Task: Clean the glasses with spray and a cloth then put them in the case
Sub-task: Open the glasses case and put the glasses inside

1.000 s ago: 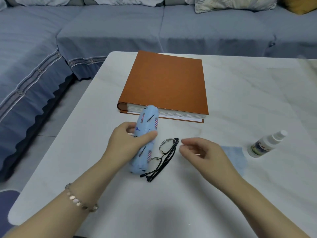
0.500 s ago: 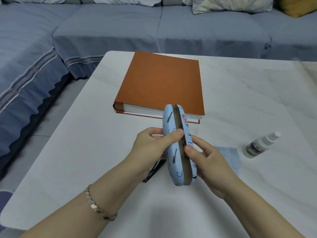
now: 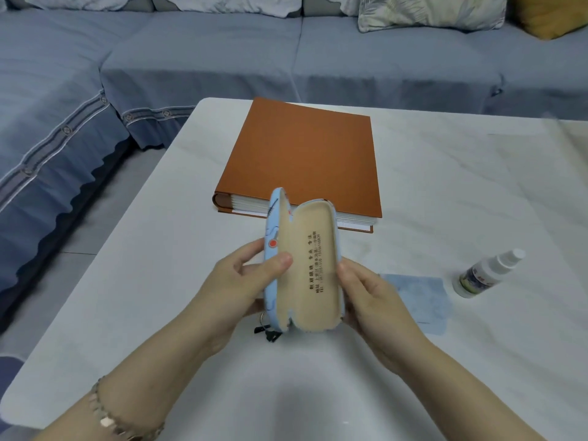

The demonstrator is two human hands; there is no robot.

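Observation:
A light blue glasses case (image 3: 313, 268) with a beige lining is held upright above the table, spread wide. My left hand (image 3: 245, 281) grips its left half with the thumb inside the rim. My right hand (image 3: 369, 297) holds the right half, where black printed text shows on the lining. The black glasses (image 3: 269, 334) lie on the table beneath the case; only the temple tips show. A blue cloth (image 3: 420, 300) lies flat to the right, and a small white spray bottle (image 3: 486, 275) lies on its side beyond it.
A large orange-brown album (image 3: 305, 157) lies on the white marble table (image 3: 461, 192) just behind the case. A blue-grey sofa (image 3: 222, 58) with cushions wraps around the far and left sides. The table's left edge drops to a tiled floor.
My left hand lifted the closed case off the table beside the glasses. My right hand joined it, and together they spread the case from a narrow gap to wide.

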